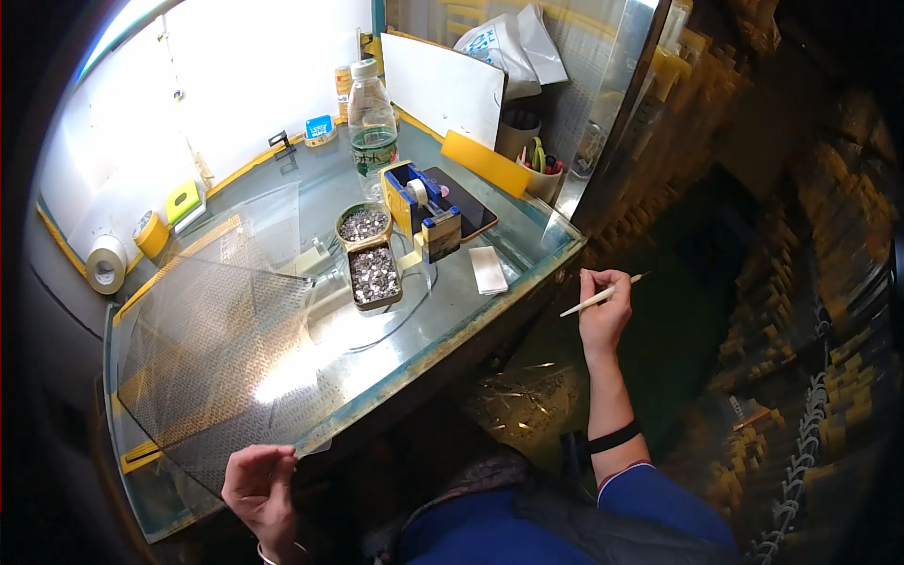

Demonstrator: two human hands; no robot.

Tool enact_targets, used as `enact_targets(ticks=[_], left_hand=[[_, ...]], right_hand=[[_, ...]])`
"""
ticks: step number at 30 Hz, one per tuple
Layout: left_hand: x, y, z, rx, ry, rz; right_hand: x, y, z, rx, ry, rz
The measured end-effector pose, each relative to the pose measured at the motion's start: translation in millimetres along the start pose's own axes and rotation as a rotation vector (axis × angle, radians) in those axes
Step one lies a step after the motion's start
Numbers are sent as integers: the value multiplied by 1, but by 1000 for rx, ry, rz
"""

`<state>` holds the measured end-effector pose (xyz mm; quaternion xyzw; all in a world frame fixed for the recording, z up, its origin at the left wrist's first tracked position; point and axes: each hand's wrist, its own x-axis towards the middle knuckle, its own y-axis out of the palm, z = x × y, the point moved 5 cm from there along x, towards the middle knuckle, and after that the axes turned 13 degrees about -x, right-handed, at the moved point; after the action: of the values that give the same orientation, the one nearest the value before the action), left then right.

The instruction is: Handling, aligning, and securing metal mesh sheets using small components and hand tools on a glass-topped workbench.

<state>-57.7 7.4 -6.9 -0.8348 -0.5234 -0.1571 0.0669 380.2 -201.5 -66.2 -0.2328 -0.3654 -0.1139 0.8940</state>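
At the near edge of the glass table, my left hand [259, 490] is closed in a pinch. A small clear piece of film [318, 448] shows at its fingertips. My right hand [607, 315] is off the table's right side, closed around a slim pale pen-like tool [586, 302] with a thin dark tip. Beside my left hand, a dark perforated sheet [212, 348] lies over the left part of the table. Two open tins, one round [363, 223] and one rectangular [375, 275], hold small shiny pieces mid-table.
A blue tape dispenser [421, 202], a dark phone-like slab [461, 202] and a plastic bottle [372, 127] stand behind the tins. A white pad [488, 270] lies near the right edge. Tape rolls [105, 264] sit far left. Yellow-tagged racks [763, 433] line the right side.
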Motion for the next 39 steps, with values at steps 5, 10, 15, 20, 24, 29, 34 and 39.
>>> enact_targets(ticks=[5,10,15,20,24,29,34,39], left_hand=[[-8,-37,-10,44,-70,-132],[4,-43,-35,96,35,-22],[44,-2,-66,396,151,213],[97,63,-62,552,252,404],[133,99,-36,601,199,471],[167,134,-2,583,102,479],[182,159,21,552,46,476],[189,155,37,561,59,503]], right_hand=[[-22,20,6,-78,-41,-12],[-28,18,17,-22,30,106],[-20,10,71,303,-117,10],[-60,43,196,933,-620,261],[-77,57,213,727,-591,442],[-81,79,190,790,-156,698],[-74,75,189,721,-153,701],[-77,76,190,696,-218,655]])
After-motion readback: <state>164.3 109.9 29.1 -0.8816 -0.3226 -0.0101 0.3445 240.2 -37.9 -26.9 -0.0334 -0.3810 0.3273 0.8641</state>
